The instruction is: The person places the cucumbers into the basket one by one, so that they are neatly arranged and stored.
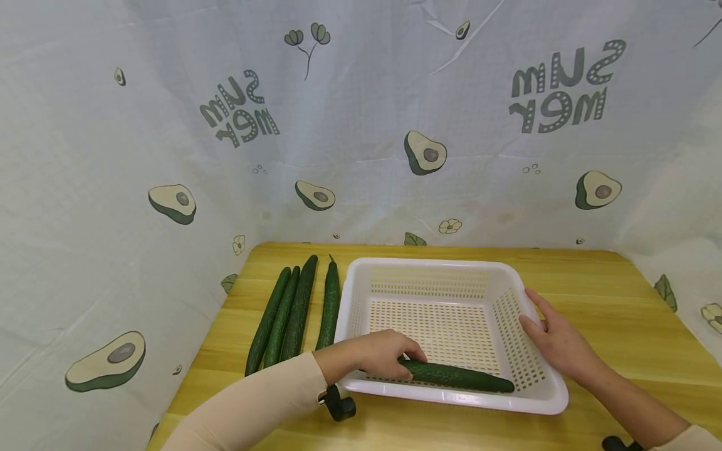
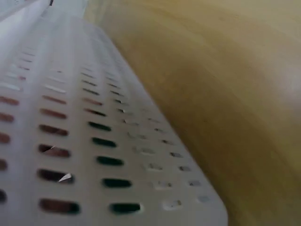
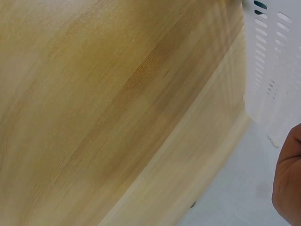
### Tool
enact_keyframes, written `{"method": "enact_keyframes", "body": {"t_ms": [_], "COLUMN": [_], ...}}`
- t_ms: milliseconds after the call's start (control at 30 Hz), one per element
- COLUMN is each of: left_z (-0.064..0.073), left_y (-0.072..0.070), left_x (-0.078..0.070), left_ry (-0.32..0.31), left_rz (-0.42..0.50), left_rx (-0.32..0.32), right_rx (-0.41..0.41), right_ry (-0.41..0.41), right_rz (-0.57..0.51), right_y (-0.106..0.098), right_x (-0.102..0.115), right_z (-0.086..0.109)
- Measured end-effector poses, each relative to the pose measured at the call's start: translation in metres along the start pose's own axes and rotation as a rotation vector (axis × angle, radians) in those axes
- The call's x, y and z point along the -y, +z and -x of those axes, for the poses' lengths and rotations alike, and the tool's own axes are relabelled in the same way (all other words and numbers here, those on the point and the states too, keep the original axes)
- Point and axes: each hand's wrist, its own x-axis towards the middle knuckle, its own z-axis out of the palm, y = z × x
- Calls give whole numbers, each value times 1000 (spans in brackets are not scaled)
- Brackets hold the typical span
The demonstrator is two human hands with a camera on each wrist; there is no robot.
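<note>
A dark green cucumber lies along the near side inside a white slotted plastic basket. Reaching over the basket's near left corner, my left hand grips the cucumber's left end between thumb and fingers. In the left wrist view the basket's outer wall fills the left half, with green and skin tones showing through its slots. My right hand holds the right rim, thumb and fingers at the edge. The right wrist view catches part of that hand below the basket wall.
Left of the basket, three cucumbers lie side by side on the wooden table. One more cucumber with a thin stem lies close to the basket's left wall. A printed cloth hangs behind the table.
</note>
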Motion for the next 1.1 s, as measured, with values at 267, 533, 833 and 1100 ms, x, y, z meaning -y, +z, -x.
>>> {"method": "enact_keyframes", "body": {"t_ms": [267,533,833,1100], "left_z": [-6,-5,14,54], "left_y": [9,9,-4,-18], "left_x": [1,3,9,27], "left_ry": [-32,-59,-21,-1], "left_rz": [-22,-22,68,228], "left_rx": [-43,-43,-236,-598], "right_rx": [1,0,-1,1], "right_ry": [3,10,16,36], "right_rz": [-4,-1,18,9], "right_y": [-1,-1,1,-1], "right_x": [0,-1,1,0], "right_z": [0,-2,-4,-4]}}
